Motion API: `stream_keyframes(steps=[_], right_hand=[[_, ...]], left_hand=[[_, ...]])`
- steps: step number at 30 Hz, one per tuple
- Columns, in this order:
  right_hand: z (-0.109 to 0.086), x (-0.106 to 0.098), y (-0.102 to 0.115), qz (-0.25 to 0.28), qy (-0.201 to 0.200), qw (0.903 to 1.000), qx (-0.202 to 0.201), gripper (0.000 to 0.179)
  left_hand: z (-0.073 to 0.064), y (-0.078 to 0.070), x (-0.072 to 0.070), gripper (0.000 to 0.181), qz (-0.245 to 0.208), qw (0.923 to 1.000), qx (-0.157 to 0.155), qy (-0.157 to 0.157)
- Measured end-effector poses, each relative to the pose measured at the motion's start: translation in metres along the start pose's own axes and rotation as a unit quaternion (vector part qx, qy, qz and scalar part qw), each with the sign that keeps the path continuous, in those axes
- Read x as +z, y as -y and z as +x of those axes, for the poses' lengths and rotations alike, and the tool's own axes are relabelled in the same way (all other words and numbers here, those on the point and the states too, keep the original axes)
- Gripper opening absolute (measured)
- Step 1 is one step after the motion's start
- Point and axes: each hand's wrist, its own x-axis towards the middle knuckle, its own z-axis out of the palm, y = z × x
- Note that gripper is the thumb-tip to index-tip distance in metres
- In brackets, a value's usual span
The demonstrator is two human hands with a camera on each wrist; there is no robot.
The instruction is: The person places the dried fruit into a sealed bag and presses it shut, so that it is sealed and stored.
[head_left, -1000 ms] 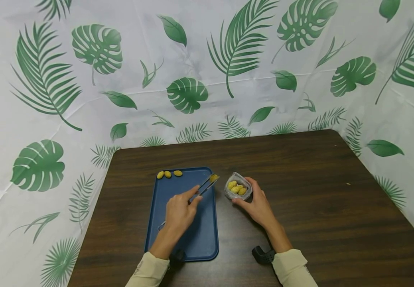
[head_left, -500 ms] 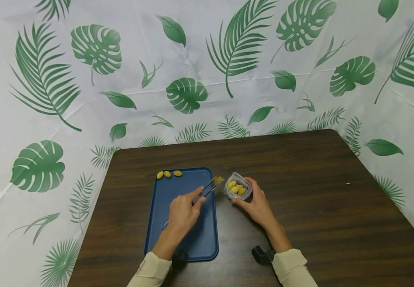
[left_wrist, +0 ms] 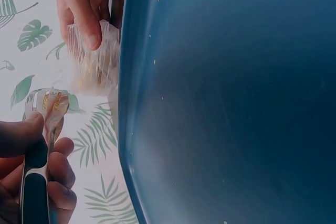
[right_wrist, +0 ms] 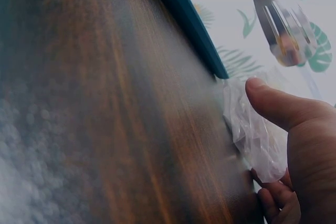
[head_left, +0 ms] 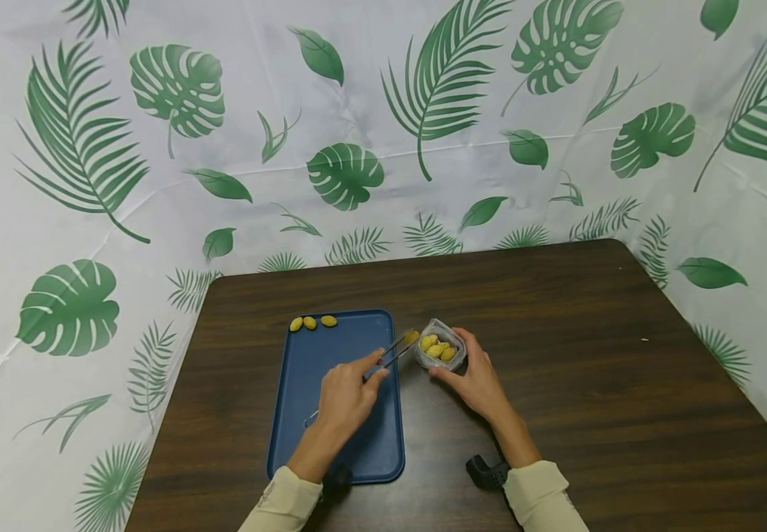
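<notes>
My left hand (head_left: 349, 395) grips metal tongs (head_left: 397, 353), which pinch a yellow-brown oval piece (head_left: 411, 337) just left of the bag's rim. In the left wrist view the tongs (left_wrist: 52, 108) show slotted ends and a dark handle. Several similar yellow pieces (head_left: 438, 349) sit inside a clear plastic bag (head_left: 455, 360) standing on the table. Around the bag's right side curve the thumb and fingers of my right hand (head_left: 483, 384). Its thumb presses the crinkled plastic bag (right_wrist: 257, 140) in the right wrist view. What the pieces are I cannot tell for certain.
A blue tray (head_left: 337, 355) lies left of the bag, under my left forearm. Three yellow pieces (head_left: 310, 323) line its far left edge. The dark wooden table (head_left: 590, 369) runs to a leaf-print backdrop (head_left: 383, 111). Small crumbs dot the tray.
My left hand has moved right, carrying the tongs and the pinched piece from over the tray's right edge to beside the bag. My right hand and the bag have stayed in place.
</notes>
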Motion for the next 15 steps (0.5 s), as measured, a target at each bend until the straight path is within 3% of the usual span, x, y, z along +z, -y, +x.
stream_keyframes(steps=[15], right_hand=[[-0.0008,0.0004,0.002,0.001,-0.003,1.0,-0.003,0.09]], left_hand=[[0.002,-0.0046,0.0066,0.037,0.001,0.9997,0.023,0.009]])
